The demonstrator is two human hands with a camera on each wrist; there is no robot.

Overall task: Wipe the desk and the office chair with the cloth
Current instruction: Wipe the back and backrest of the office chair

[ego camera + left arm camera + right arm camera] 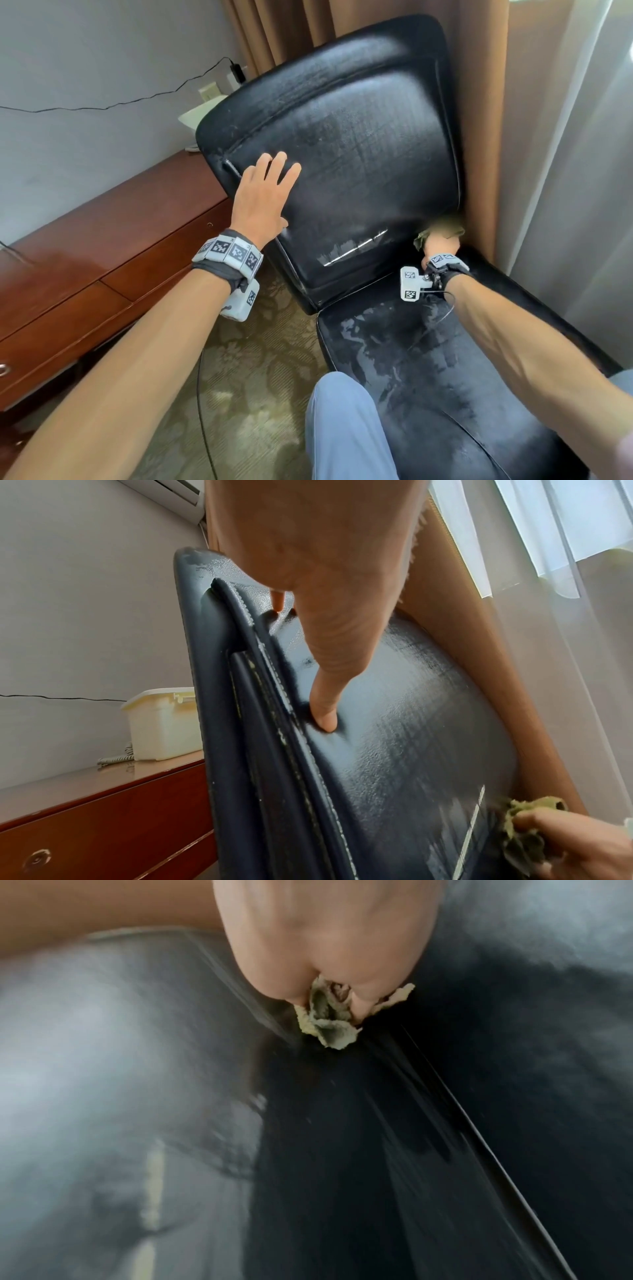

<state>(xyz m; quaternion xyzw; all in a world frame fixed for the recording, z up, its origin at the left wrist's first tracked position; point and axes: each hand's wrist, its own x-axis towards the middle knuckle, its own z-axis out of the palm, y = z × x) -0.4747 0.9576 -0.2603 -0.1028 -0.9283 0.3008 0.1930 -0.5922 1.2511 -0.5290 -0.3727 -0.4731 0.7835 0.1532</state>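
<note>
Our flat, spread left hand (pixel 262 195) braces the office chair (pixel 346 154)'s glossy black leather backrest while our right hand (pixel 440 245) grips a crumpled green cloth (pixel 442 230), apparently at the backrest's lower right corner.

Black leather-like office chair (pixel 342 144) with a pebbled, faintly glossy skin and streaky sheen, stitched seams, beside it a polished reddish wooden bench (pixel 102 246) with glossy top, and against its backrest a crumpled, nubbly olive cloth (pixel 329 1020).
</note>
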